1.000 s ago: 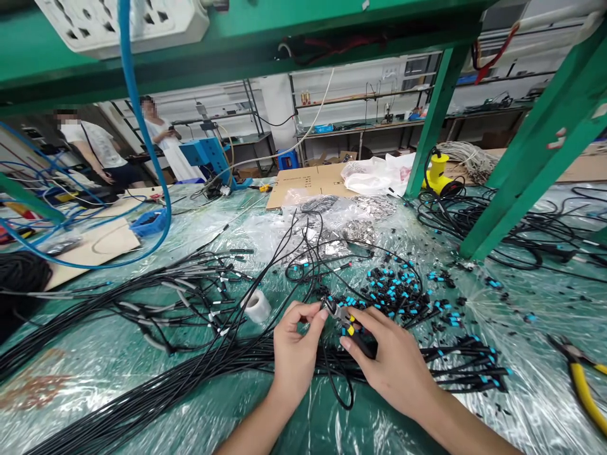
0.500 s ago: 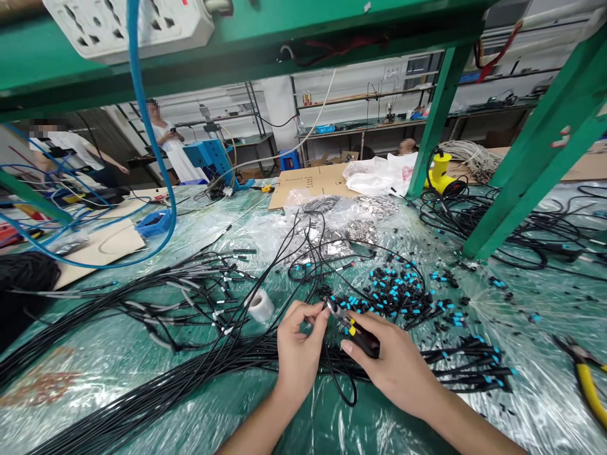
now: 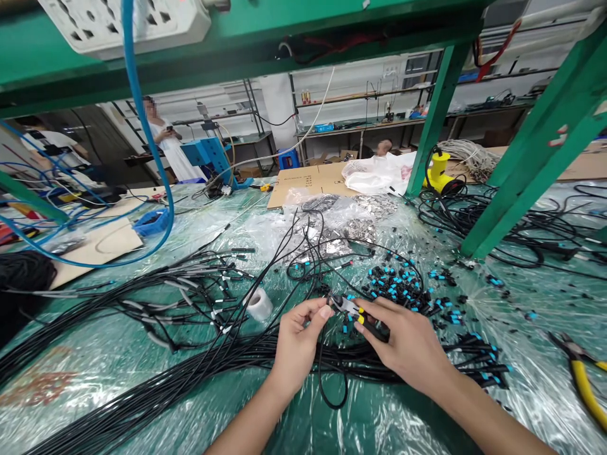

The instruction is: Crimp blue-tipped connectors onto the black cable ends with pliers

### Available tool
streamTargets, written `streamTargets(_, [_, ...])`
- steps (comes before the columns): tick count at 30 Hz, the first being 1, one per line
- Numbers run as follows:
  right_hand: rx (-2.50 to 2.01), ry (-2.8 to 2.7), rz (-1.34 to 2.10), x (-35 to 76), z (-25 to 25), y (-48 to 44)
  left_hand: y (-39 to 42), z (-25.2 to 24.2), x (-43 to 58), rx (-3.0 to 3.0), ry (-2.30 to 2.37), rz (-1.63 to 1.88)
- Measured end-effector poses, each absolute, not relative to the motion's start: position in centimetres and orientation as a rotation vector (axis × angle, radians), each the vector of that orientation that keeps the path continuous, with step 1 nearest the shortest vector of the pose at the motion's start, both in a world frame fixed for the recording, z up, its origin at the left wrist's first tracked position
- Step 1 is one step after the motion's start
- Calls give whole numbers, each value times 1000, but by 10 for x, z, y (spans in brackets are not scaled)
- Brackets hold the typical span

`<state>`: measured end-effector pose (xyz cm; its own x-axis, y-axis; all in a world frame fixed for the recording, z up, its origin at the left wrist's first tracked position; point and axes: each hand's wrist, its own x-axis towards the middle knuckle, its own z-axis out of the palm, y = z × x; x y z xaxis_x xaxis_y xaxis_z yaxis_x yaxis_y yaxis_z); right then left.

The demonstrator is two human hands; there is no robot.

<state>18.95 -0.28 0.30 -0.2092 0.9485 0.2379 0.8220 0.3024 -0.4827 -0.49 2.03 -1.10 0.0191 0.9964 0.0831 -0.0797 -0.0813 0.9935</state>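
Observation:
My left hand (image 3: 301,335) pinches a black cable (image 3: 333,404) close to its end, and the rest of that cable loops down below the fingers. In my right hand (image 3: 410,344) is a pair of pliers (image 3: 351,308) with black and yellow handles. The plier jaws meet the cable end just beyond my left fingertips; whether they are closed on it is too small to tell. Under both hands runs a thick bundle of black cables (image 3: 208,373). Just behind the pliers lies a heap of small black and blue connectors (image 3: 398,284).
A white roll (image 3: 260,306) stands left of my hands. Yellow-handled pliers (image 3: 581,373) lie at the right edge. Farther back are plastic bags of metal parts (image 3: 327,237) and cardboard (image 3: 303,183). A green post (image 3: 535,133) rises at right; a blue hose (image 3: 137,95) hangs at left.
My right hand and the pliers have shifted a little to the right, with the pliers lying flatter. My left hand keeps its pinch on the cable.

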Motion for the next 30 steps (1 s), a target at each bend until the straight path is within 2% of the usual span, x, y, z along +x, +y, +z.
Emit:
streamTargets(3, [-1585, -2177, 47, 199, 0, 3, 21, -7, -5, 1086, 1045, 1187])
streamTargets(6, [-1580, -2198, -110, 212, -1, 11, 19, 1, -8, 980, 988, 1117])
streamTargets(10, [-1821, -1865, -292, 236, 5, 23, 13, 14, -12, 969, 929, 1087])
streamTargets(13, [-1855, -1686, -267, 242, 9, 25, 12, 18, -12, 961, 931, 1126])
streamTargets(18, [-1572, -1983, -87, 214, -1, 11, 14, 9, -7, 836, 907, 1136])
streamTargets(30, [-1456, -2157, -164, 201, -4, 5, 13, 3, -5, 868, 957, 1138])
